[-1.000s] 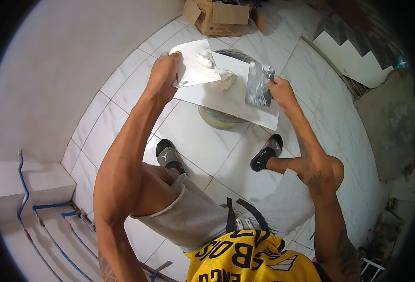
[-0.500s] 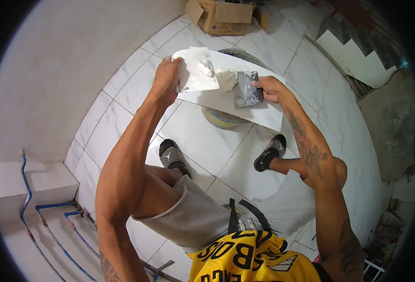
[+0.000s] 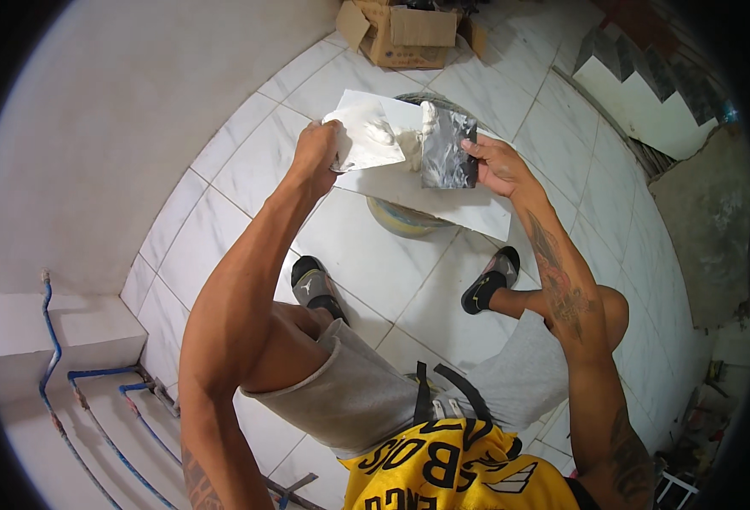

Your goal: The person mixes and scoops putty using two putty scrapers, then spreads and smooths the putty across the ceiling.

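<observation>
My left hand (image 3: 315, 156) grips a thin, whitish flat plate (image 3: 356, 146), tilted, with a lump of white putty (image 3: 381, 132) near its right edge. In my right hand (image 3: 496, 167) is a dark grey flat scraper (image 3: 450, 157), smeared with white and carrying a ridge of putty along its upper left edge. Both tools are held above a white board (image 3: 468, 210). Between them a mound of putty (image 3: 409, 148) shows on the board, partly hidden by the tools. Under the board stands a round bucket (image 3: 400, 218), mostly covered.
White tiles (image 3: 375, 272) cover the floor, with my feet on either side of the bucket. An open cardboard box (image 3: 409, 42) stands at the far end. Left is a plain wall (image 3: 145, 110) with blue pipes (image 3: 52, 340) low down; steps (image 3: 639, 81) rise at far right.
The dark scraper has lifted slightly up and left, and putty now sits on its left edge. The whitish plate has shifted a little right. Less of the putty mound shows.
</observation>
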### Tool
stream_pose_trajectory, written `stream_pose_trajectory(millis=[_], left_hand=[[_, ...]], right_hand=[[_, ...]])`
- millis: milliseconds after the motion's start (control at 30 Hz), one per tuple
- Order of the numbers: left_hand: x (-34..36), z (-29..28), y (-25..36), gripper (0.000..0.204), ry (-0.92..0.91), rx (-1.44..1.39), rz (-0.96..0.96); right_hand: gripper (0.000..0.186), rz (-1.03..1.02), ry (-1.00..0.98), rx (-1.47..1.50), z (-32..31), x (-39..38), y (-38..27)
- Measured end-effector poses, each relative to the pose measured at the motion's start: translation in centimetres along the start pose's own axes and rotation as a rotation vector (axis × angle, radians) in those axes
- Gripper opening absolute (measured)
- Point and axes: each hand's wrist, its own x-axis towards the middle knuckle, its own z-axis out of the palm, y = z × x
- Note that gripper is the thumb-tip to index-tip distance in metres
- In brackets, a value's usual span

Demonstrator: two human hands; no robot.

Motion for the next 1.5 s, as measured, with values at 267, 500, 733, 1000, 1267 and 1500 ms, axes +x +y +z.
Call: stream_pose_trajectory(millis=[267,500,733,1000,1267,1500], left_hand=[[-1.9,3.4,1.1,0.031,0.023,-0.093,-0.135],[-4.3,5.7,4.4,0.025,-0.004,-0.193,-0.109],[-3.6,5.7,5.4,0.025,-0.003,-0.139,0.004],[-0.2,4.9,4.5,0.027,0.133,0.005,-0.037],[3.3,5.0,3.7,0.039,0.171,0.166,0.1],[-1.2,10.6,14.2,0.043,0.266,-0.105,-0.131]], right_hand=[[0.015,-0.661,0.368,-0.998,8.7,-6.0,-3.0],[0.041,-1.292,0.306,-1.488,9.6,-8.5,-2.1],[0.033,-1.167,0.385,-1.518,5.6,-9.9,-2.7],[0.016,-0.643,0.505,-0.896,1.8,-8.3,-1.7],[0.041,-0.146,0.362,0.14,-4.0,-4.9,-2.0],[0.044,0.051,0.362,0.199,2.4,-7.5,-12.0]])
